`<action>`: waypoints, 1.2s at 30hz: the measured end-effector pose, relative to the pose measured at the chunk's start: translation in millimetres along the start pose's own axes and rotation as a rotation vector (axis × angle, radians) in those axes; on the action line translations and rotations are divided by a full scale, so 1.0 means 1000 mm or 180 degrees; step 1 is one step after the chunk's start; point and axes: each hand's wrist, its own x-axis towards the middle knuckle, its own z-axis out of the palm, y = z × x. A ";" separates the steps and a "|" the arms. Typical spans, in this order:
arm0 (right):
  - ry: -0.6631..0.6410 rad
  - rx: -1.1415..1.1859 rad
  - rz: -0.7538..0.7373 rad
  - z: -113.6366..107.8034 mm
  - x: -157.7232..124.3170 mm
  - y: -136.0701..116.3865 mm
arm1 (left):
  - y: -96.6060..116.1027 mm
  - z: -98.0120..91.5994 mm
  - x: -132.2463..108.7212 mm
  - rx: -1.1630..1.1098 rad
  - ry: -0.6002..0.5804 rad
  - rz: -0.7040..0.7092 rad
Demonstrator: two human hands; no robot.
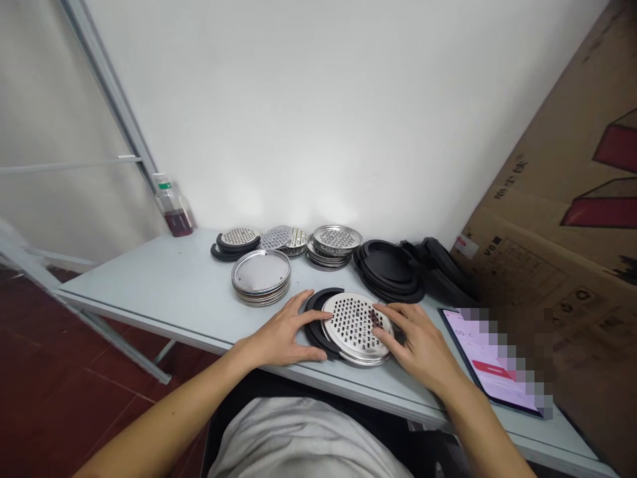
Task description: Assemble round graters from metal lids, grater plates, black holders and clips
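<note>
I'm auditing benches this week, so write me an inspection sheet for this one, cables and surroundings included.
Surface: pale table, things spread across it.
Work items: perforated metal disc beside a black curved piece; stacked plain metal discs, stacked perforated discs and black round parts behind.
Clutter: bottle of dark liquid at the far left; device with lit screen at the right.
Hands: left hand spread at the black curved piece; right hand touching the perforated metal disc.
Cables: nothing seen.
Surroundings: white wall; printed cardboard at the right.
</note>
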 end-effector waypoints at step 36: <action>-0.0880 0.1062 -0.0003 -0.004 -0.009 0.000 | -0.003 -0.001 0.001 0.0020 -0.0023 0.0010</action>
